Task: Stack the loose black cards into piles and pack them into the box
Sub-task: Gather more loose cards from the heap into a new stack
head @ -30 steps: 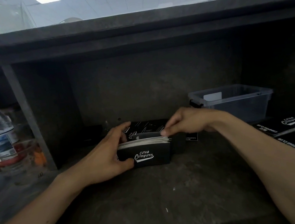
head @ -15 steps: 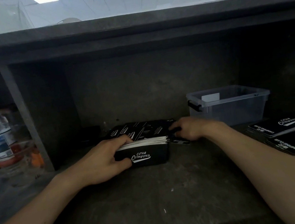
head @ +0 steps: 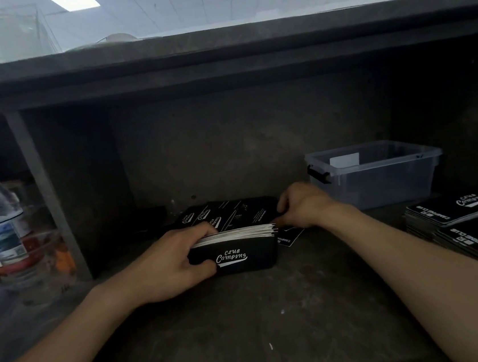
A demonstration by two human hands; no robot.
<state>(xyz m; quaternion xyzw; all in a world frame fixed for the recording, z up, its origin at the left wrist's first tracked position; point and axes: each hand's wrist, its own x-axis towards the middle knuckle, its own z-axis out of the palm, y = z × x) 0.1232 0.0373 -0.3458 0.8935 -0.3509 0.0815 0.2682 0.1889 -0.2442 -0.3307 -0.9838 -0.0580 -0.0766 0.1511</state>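
Right hand (head: 303, 207) is moving off box (head: 240, 259), pinching loose cards (head: 235, 212) behind; left hand (head: 175, 262) is gripping box. Likely fetching another batch.

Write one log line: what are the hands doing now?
left hand grips box | right hand grips loose cards behind box | box holds packed cards

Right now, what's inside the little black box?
A packed row of cards, only their white top edges showing. The box wall and the left hand cover the rest.
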